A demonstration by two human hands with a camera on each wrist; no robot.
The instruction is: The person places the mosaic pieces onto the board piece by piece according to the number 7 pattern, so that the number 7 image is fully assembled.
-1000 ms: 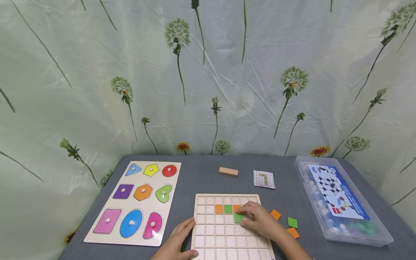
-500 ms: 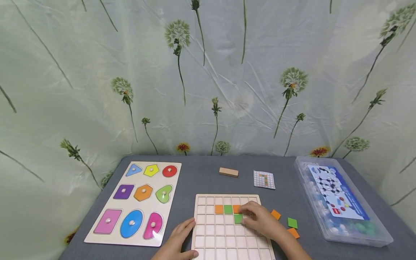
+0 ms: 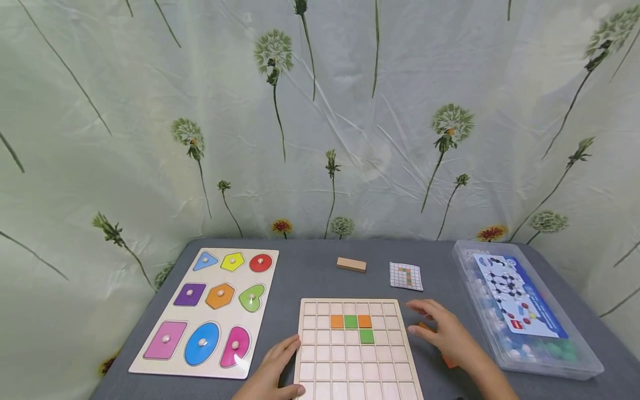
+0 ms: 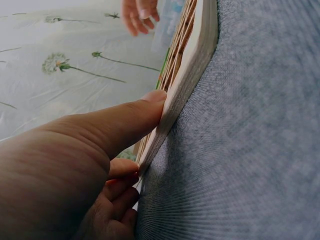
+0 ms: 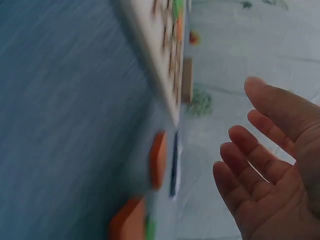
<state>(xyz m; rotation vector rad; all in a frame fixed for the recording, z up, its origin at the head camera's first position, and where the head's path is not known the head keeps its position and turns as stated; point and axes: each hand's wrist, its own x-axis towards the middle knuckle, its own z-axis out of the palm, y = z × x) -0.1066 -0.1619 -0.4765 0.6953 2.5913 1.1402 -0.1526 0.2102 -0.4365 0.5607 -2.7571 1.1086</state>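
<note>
The right hand [image 3: 447,333] hovered with fingers straight and spread, holding nothing, just beyond the right edge of the grid board [image 3: 356,355] and above the loose tiles lying on the table [image 3: 310,272]; the right wrist view confirmed an empty palm [image 5: 272,175]. An orange tile [image 3: 426,326] showed partly under its fingers, and a second orange tile [image 3: 449,362] showed at its heel; any further tiles below the hand were hidden. The left hand [image 3: 272,369] rested against the board's left edge near the table's front edge, thumb tip [image 4: 150,100] pressed flat on the board's side wall; the other fingers curled loosely under, gripping nothing that could be seen. Judged from the layout, the work was at an early stage: four tiles sat in the board, an orange tile [image 3: 337,321], a green tile [image 3: 351,321] and another orange tile [image 3: 364,321] in a row in the second row from the far edge, and a green tile [image 3: 366,335] directly below the last. All other visible cells were unfilled. The pattern card [image 3: 406,276], lying beyond the board's far right corner, showed a longer coloured column, so several cells probably remained to fill. The board was pale wood, thick-edged, and divided into square recesses; the seated tiles lay flush. It lay flat at the middle of the table's front edge, its near end out of frame.
</note>
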